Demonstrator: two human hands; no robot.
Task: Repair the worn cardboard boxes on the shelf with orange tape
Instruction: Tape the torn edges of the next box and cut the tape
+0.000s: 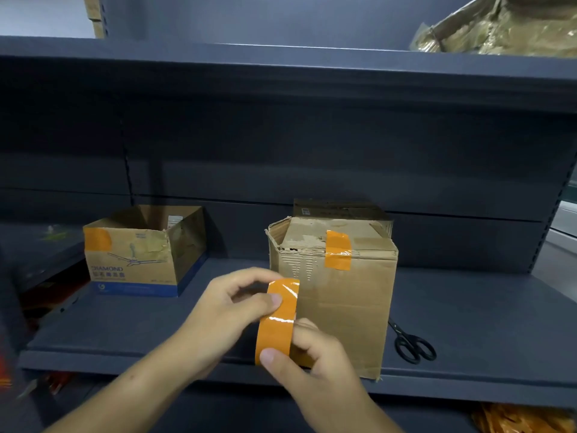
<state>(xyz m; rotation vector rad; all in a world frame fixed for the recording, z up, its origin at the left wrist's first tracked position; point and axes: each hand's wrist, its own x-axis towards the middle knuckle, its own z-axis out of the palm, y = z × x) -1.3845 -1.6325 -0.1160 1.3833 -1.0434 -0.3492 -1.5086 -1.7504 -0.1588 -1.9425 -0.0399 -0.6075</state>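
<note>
Both hands grip orange tape roll (276, 323) | left hand (231, 303) thumbs its face, right hand (307, 354) pinches below | torn box (340, 295) on shelf (468, 323) just behind, nearer right hand.

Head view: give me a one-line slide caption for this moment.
Both hands, left and right, hold the orange tape roll before the torn cardboard box; scissors lie on the shelf.

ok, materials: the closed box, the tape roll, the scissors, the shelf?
Closed box: corrugated cardboard, matte brown; fluting shows at the torn top edge.
Orange tape roll: looks like plastic film, glossy with sharp highlights.
Scissors: black handles, probably plastic; blade material can't be told.
Shelf: likely painted metal, matte dark grey.
</note>
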